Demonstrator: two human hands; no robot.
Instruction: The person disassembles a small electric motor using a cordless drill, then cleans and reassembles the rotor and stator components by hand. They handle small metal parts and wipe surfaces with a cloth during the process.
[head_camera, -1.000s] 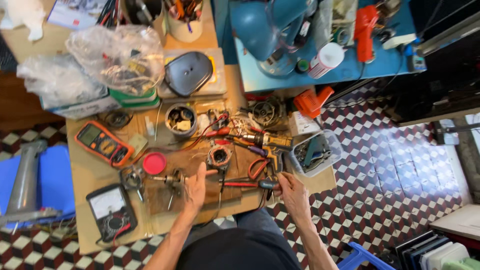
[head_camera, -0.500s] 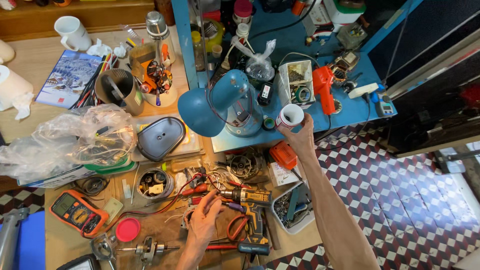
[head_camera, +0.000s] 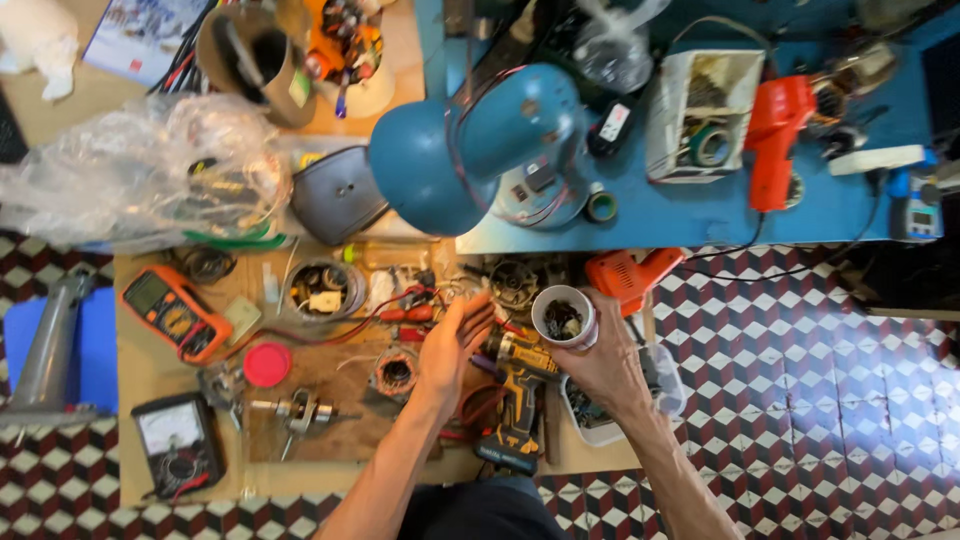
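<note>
Right hand (head_camera: 600, 365) wrapped round small white cup (head_camera: 564, 317) of dark bits, held upright over bench edge, above yellow cordless drill (head_camera: 517, 400). Left hand (head_camera: 452, 345) open, fingers spread, holding nothing, just beside cup. Copper coil (head_camera: 396, 372) near left wrist. Step: cup in hand, contents likely to be picked; calls for steady cup.

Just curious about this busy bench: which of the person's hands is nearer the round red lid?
Left. The left hand is open to the right of the red lid, apart from it. The right hand is farther right, holding a white cup.
</note>
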